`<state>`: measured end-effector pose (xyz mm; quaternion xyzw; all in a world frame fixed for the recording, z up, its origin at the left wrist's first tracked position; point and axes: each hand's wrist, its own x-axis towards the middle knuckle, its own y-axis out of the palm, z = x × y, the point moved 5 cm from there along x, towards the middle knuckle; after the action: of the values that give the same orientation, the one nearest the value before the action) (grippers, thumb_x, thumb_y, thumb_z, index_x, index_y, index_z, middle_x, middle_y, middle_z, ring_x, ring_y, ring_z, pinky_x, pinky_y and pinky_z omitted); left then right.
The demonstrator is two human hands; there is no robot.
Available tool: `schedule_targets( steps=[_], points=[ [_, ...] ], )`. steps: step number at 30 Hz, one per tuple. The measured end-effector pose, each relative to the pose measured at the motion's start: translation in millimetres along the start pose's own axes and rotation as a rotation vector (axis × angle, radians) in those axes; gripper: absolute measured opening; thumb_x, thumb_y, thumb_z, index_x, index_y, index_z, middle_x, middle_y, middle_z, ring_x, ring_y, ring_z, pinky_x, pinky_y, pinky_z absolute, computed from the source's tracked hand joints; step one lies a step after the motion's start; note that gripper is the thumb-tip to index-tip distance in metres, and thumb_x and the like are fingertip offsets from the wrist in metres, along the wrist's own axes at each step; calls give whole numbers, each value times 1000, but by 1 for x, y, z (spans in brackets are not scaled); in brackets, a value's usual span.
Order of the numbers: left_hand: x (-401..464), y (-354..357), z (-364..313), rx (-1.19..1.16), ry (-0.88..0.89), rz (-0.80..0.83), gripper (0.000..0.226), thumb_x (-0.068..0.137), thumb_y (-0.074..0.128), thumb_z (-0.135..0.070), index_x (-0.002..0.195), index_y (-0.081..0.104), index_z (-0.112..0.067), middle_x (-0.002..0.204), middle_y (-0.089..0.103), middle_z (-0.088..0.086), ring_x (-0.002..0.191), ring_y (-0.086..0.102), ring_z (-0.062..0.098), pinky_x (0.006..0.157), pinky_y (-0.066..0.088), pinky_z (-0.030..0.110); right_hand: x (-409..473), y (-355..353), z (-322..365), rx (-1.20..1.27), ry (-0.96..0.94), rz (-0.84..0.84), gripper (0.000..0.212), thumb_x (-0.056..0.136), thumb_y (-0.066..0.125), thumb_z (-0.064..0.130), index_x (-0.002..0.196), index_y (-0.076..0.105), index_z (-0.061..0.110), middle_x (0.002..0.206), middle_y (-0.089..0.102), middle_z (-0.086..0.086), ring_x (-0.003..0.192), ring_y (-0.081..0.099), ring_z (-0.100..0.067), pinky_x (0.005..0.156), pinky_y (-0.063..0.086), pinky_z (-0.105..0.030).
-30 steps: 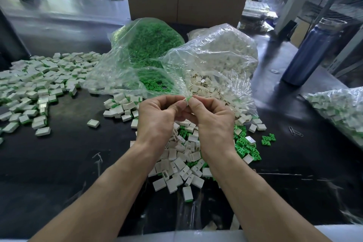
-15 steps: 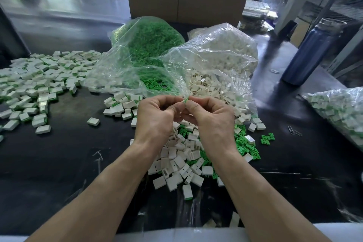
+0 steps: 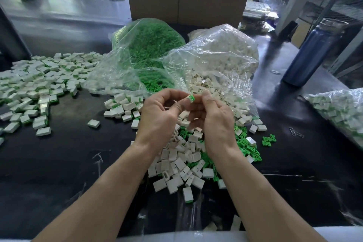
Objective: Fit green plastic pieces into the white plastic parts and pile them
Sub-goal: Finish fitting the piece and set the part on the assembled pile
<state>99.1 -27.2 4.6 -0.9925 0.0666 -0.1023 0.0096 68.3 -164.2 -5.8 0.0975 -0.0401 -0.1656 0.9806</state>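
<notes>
Green plastic shows at the end of a small white part (image 3: pixel 191 98) pinched between a worker's two hands above a black desk (image 3: pixel 68 163); the left hand (image 3: pixel 161 114) curls its fingers and thumb around the piece from one side; the right hand (image 3: pixel 214 116) grips it from the other with thumb and forefinger, the remaining fingers loosely bent. Directly below the hands lies a loose heap of white plastic parts (image 3: pixel 176 163) mixed with green plastic pieces (image 3: pixel 245 143); a few green pieces (image 3: pixel 268 140) lie apart to the right. Behind the hands, two clear bags stand open on the desk; one holds green pieces (image 3: pixel 145 45), the other white parts (image 3: pixel 222 55). To the left a broad pile of fitted white-and-green parts (image 3: pixel 39 84) spreads across the desk; another bag of fitted parts (image 3: pixel 337 110) sits at the right edge. A blue bottle (image 3: pixel 310 53) stands at the far right, a cardboard box (image 3: pixel 186 2) behind the bags, and paper clips (image 3: pixel 296 133) lie near the right-hand bag.
</notes>
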Motion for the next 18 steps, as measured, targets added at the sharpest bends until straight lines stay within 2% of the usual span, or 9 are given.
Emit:
schedule_targets(
  steps=[2, 5, 10, 13, 18],
  points=[
    [0, 2, -3, 62, 40, 17, 7, 94, 76, -21, 95, 76, -28, 97, 71, -8, 79, 63, 8, 73, 54, 29, 1, -2, -1, -70, 38, 12, 61, 113, 39, 47, 87, 78, 8, 81, 74, -19, 58, 60, -22, 42, 46, -32],
    [0, 8, -8, 108, 88, 74, 12, 93, 77, -14, 94, 76, -26, 112, 67, -6, 94, 67, 13, 84, 57, 36, 0, -1, -4, -72, 124, 60, 70, 110, 36, 59, 69, 76, 19, 67, 67, -9, 49, 52, -15, 39, 38, -24],
    [-5, 18, -12, 125, 119, 158, 9, 93, 76, -9, 97, 75, -16, 117, 65, -7, 89, 67, 4, 79, 56, 23, -1, 3, -6, -65, 202, 75, 73, 110, 34, 57, 53, 65, 24, 53, 46, -1, 41, 38, -15, 37, 30, -24],
    [-9, 23, -14, 87, 145, 172, 9, 93, 74, -1, 100, 73, -6, 116, 65, 2, 83, 69, 2, 67, 56, 14, -1, 6, -5, 16, 197, 78, 69, 112, 34, 48, 56, 69, 28, 52, 41, 2, 39, 34, -13, 36, 28, -23],
    [-12, 26, -17, 54, 136, 161, 9, 90, 76, 1, 97, 73, -5, 114, 67, 3, 80, 70, 2, 66, 55, 14, -4, 8, -2, 144, 139, 78, 56, 113, 35, 41, 86, 82, 24, 60, 66, 4, 45, 59, -6, 38, 44, -20]
  ],
)
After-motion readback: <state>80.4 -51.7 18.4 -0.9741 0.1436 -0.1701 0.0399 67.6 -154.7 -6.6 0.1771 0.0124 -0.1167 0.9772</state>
